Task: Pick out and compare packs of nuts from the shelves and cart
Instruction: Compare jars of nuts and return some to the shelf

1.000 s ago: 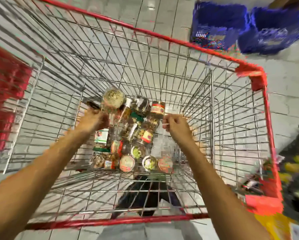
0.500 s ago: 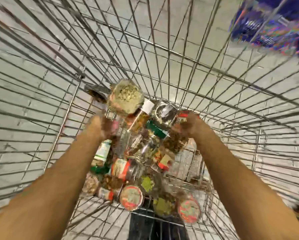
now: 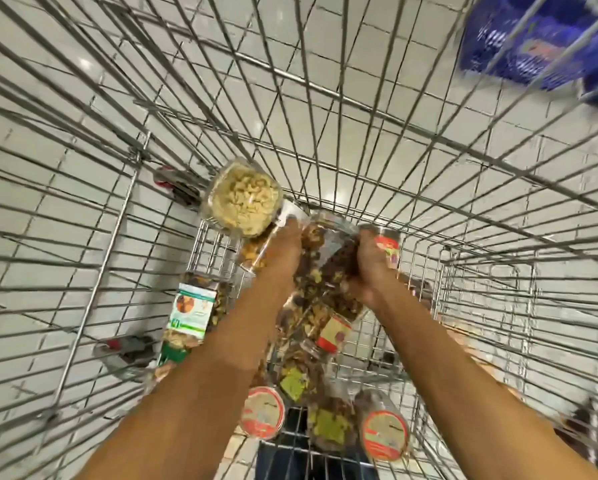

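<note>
You have your left hand [image 3: 283,249] and right hand [image 3: 368,268] curled onto opposite sides of one clear pack [image 3: 325,271] of mixed nuts, above the heap at the far end of the cart [image 3: 139,154], probably to lift it clear for comparing.
</note>
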Demonstrator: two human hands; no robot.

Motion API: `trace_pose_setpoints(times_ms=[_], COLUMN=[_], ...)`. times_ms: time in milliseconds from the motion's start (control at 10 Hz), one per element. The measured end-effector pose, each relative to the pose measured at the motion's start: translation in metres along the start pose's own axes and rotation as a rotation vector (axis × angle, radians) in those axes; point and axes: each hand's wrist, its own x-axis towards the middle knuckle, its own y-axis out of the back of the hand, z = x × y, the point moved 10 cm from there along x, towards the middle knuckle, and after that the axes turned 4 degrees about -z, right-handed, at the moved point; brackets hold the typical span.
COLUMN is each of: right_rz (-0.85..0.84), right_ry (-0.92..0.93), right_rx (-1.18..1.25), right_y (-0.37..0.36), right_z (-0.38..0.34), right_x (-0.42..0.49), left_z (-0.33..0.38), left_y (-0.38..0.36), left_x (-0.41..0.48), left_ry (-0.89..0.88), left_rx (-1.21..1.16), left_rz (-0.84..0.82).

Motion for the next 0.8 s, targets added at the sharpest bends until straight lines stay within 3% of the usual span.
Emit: trace_pose_setpoints(times_ms=[100,300,400,500,600,700,800], right_rz=[-0.003,-0.074,-0.169,-0.204,-0.124,-0.209,-0.403], right_ry=[0.075,0.384,0.701,0.781,0.683,0.529,0.362], right_rx=[-0.148,-0.37,-0.287,-0.034,0.307,0.293,0.333], right_y=[-0.007,-0.016,-0.015,0.008,0.062,0.062,0.045], right_z=[-0.007,-0.043,-0.068,-0.084,-0.097,-0.093,-0.08], right_x=[-0.041,-0.181,-0.279,-0.327,-0.353,-0.353,-0.342], left_z=[0.007,0.049,0.067,0.069,0.07,0.059,0.039], left_y=[0.018,0.018,-0.007,-0.014,-0.016,-0.03,-0.048], left_x=[-0.035,-0.144,-0.222,-0.261,-0.306,-0.327,-0.321], left_ry=[0.01,0.038,-0.117,-0.166,-0.18,-0.143,-0.223], left_rx=[-0.022,0.1,0.266,0.177,-0.041,-0.085,0.083], left_rz=[-0.004,-0.255,-0.396,-0.459,-0.615,-0.723,-0.563])
